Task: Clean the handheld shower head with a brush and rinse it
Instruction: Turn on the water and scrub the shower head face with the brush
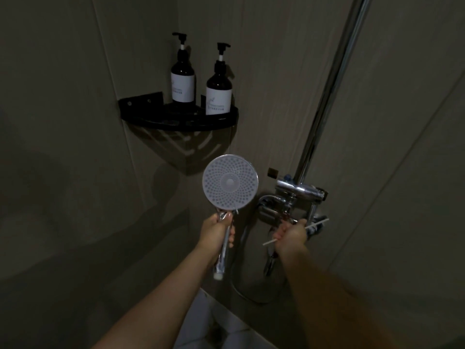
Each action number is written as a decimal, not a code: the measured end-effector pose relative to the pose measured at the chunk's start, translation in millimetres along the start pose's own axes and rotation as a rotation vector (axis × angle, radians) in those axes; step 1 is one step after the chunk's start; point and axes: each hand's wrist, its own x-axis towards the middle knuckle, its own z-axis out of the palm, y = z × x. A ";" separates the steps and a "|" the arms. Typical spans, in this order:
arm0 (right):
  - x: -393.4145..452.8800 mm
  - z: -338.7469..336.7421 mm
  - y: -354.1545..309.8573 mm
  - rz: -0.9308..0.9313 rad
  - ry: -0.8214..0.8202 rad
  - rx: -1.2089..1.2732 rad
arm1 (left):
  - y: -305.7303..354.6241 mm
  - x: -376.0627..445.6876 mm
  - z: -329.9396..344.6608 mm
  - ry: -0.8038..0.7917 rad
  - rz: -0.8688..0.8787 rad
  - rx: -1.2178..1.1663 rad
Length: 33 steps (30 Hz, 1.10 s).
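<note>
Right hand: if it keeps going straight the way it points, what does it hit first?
Probably the chrome mixer valve: the right hand, gripping a thin white brush, already sits at its lever. Contact unclear; depth is hard to judge.

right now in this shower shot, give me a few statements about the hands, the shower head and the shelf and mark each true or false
1. The left hand grips the handle of the shower head. True.
2. The shower head's nozzle face points away from the camera. False: the perforated face is turned toward the camera.
3. The right hand holds a thin white brush while reaching at the chrome faucet. True.
4. Three pump bottles stand on the black corner shelf. False: two stand there, the left bottle and the right bottle.
5. Water is spraying from the shower head. False: no spray shows.
</note>
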 end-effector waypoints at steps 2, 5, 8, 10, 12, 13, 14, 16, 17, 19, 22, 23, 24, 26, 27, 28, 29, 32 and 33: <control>4.5 -10.3 -3.1 -0.055 0.056 -0.078 | 1.1 -1.9 1.0 0.004 0.010 0.006; 6.3 -22.2 -5.2 -0.107 0.088 -0.148 | 1.9 -4.7 3.2 0.021 0.014 0.004; 1.7 -34.8 -6.8 -0.140 0.049 -0.274 | 2.7 -6.0 6.2 0.023 0.010 0.001; 0.2 -42.5 -2.1 -0.159 0.058 -0.337 | 3.0 -6.5 9.2 0.026 0.010 -0.007; 2.0 -47.0 5.0 -0.148 0.107 -0.311 | 4.3 -7.2 12.5 0.030 0.015 -0.019; 4.8 -49.1 9.6 -0.148 0.118 -0.320 | 5.1 -7.6 13.9 0.031 0.021 -0.026; 8.4 -50.7 14.1 -0.147 0.124 -0.340 | 5.9 -7.9 15.1 0.028 0.024 -0.033; 16.7 -56.5 21.8 -0.158 0.102 -0.396 | 6.1 -7.4 16.4 0.017 0.022 -0.051; 21.1 -59.5 25.0 -0.165 0.075 -0.431 | 5.1 -6.1 16.6 0.014 0.020 -0.056; 28.0 -64.5 30.2 -0.202 0.031 -0.541 | 1.9 -3.9 17.0 0.022 0.015 -0.049; 34.4 -70.2 38.9 -0.320 0.012 -0.795 | -3.1 -2.3 19.3 0.053 0.016 -0.017; 35.3 -73.2 41.3 -0.350 -0.006 -0.843 | -4.4 -2.5 20.0 0.061 0.020 -0.016; 34.6 -76.1 42.8 -0.384 -0.034 -0.880 | -5.8 -3.0 20.2 0.068 0.023 -0.022; 30.4 -81.8 45.0 -0.465 -0.101 -0.989 | -8.7 -4.3 20.4 0.079 0.030 -0.033; 29.2 -84.4 46.3 -0.508 -0.129 -1.052 | -10.8 -4.9 20.0 0.086 0.031 -0.034; 29.0 -86.2 47.5 -0.538 -0.151 -1.111 | -12.9 -5.8 19.6 0.091 0.029 -0.037; 27.8 -86.9 48.0 -0.555 -0.169 -1.158 | -15.2 -6.6 18.7 0.092 0.027 -0.041; 26.6 -83.3 47.7 -0.552 -0.201 -1.179 | -23.3 -6.8 15.4 0.080 0.026 -0.041; 27.6 -81.9 47.4 -0.553 -0.202 -1.172 | -26.3 -6.2 14.2 0.075 0.024 -0.038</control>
